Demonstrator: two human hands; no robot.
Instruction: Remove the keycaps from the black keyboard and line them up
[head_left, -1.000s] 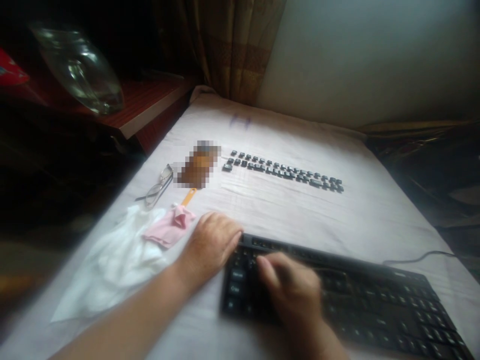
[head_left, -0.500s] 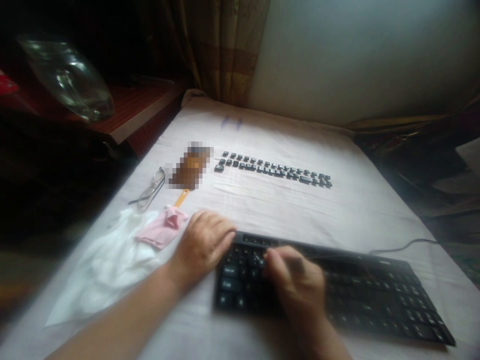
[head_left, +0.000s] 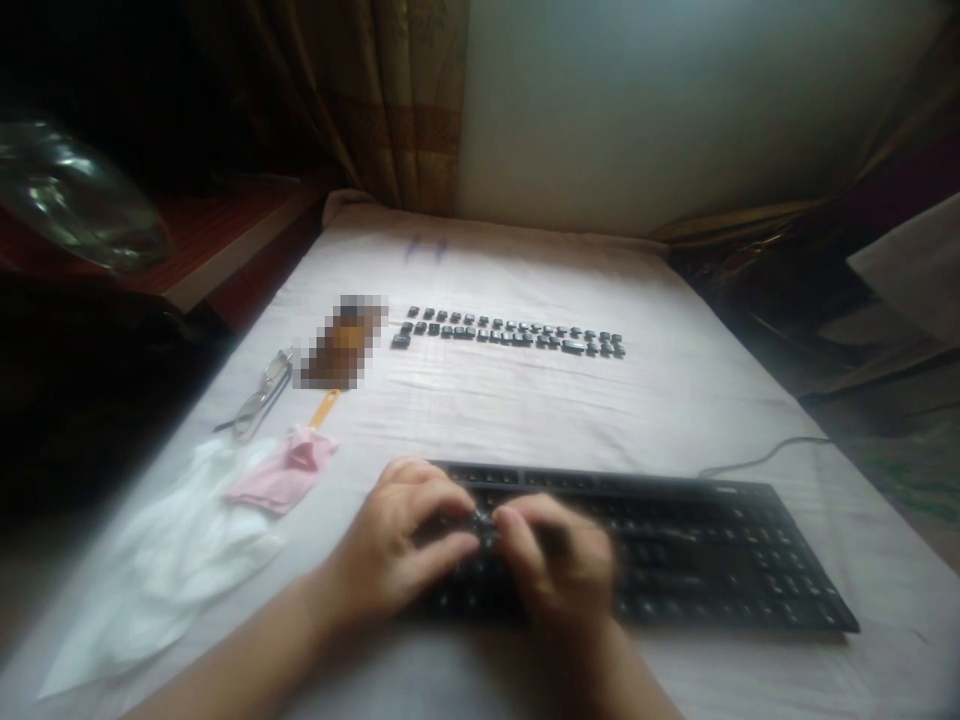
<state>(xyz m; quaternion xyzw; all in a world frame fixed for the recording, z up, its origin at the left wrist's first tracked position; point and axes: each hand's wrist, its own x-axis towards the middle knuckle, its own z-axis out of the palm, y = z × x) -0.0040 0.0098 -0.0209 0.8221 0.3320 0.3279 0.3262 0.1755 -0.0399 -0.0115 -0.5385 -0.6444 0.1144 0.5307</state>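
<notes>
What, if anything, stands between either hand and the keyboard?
Nothing visible: the left hand and the right hand are both over the left part of the keyboard. The pink cloth lies off to the left, the loose keys beyond.

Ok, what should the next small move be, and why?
Probably close the thumb and forefinger of the left hand: they stand apart beside the fingertips of the right hand over the keyboard, though blur hides whether either hand grips anything.

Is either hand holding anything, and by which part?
It cannot be told: the left hand and right hand are close together over the keyboard, fingertips at a small blurred piece; whether either grips it, and where, is unclear.
</notes>
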